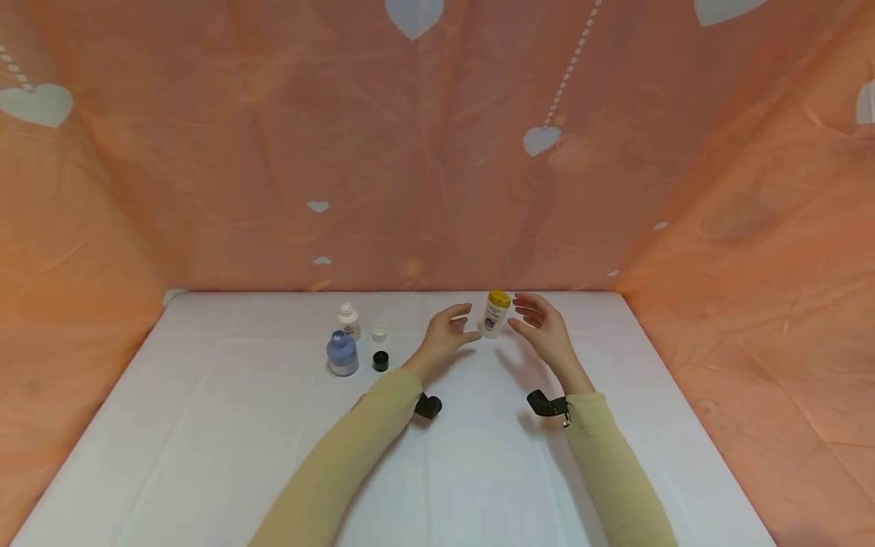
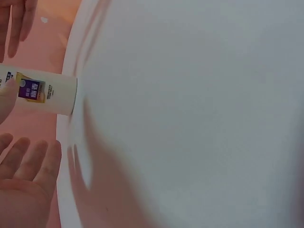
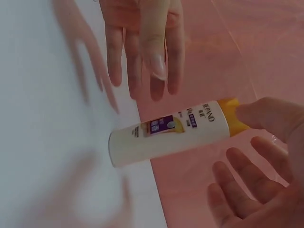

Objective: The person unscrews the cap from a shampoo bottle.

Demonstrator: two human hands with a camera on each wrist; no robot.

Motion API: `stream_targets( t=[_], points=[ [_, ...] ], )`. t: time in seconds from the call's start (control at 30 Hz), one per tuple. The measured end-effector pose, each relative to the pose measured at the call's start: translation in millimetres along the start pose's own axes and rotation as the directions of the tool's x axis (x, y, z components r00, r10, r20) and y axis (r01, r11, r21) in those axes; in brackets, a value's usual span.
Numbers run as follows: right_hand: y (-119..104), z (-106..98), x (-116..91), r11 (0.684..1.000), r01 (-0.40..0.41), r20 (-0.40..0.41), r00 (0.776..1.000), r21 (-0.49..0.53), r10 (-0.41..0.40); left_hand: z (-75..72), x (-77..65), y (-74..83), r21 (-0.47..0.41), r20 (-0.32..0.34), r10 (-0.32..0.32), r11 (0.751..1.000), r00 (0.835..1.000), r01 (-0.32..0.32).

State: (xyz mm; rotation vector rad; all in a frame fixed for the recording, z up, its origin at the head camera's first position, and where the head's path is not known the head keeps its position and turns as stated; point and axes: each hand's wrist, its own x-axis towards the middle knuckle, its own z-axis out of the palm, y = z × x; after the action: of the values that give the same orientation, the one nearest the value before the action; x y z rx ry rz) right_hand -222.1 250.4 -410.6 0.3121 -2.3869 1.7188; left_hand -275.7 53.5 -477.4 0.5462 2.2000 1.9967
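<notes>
A white bottle with a yellow cap (image 1: 495,314) stands near the back of the table, between the two hands. Its printed label with a purple patch (image 3: 164,124) shows in the right wrist view. On its left side is the left hand (image 1: 444,337), fingers spread and loosely bent, thumb tip close to the bottle's lower part. The right hand (image 1: 543,328) is on the other side with parted fingers, a small gap from the bottle in the head view. From the right wrist, the right thumb (image 3: 268,114) overlaps the yellow cap. Neither hand grips anything.
Left of the hands stand a blue round bottle (image 1: 342,354) and a small white bottle (image 1: 349,322). Beside them lie a white cap (image 1: 379,334) and a black cap (image 1: 380,361). An orange curtain with hearts (image 1: 424,167) borders the white table (image 1: 225,425).
</notes>
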Motion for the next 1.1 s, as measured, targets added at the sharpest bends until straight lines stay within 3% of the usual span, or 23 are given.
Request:
stream_targets(
  t=[0.17,0.43,0.8,0.9,1.1],
  points=[
    [-1,5,8,1.000,0.022,-0.005,1.000,0.000,-0.022,6.9,5.1,3.8,-0.081,0.008,0.004,0.997,1.000,-0.003],
    [-2,9,13,0.996,0.060,0.012,0.998,-0.060,-0.060,13.9,11.2,6.9,-0.092,0.028,-0.025,0.995,0.999,0.027],
    [33,16,29,0.992,0.055,-0.037,0.998,-0.112,-0.059,18.2,12.3,7.4,-0.109,0.017,-0.013,0.994,1.000,0.015],
    [31,19,30,0.991,0.052,-0.049,0.997,-0.127,-0.058,18.4,12.1,6.5,-0.117,0.006,-0.001,0.993,1.000,0.001],
    [3,24,20,0.986,0.070,-0.076,0.994,-0.149,-0.082,21.7,12.2,2.1,-0.127,-0.027,0.028,0.991,0.999,-0.032]
  ],
)
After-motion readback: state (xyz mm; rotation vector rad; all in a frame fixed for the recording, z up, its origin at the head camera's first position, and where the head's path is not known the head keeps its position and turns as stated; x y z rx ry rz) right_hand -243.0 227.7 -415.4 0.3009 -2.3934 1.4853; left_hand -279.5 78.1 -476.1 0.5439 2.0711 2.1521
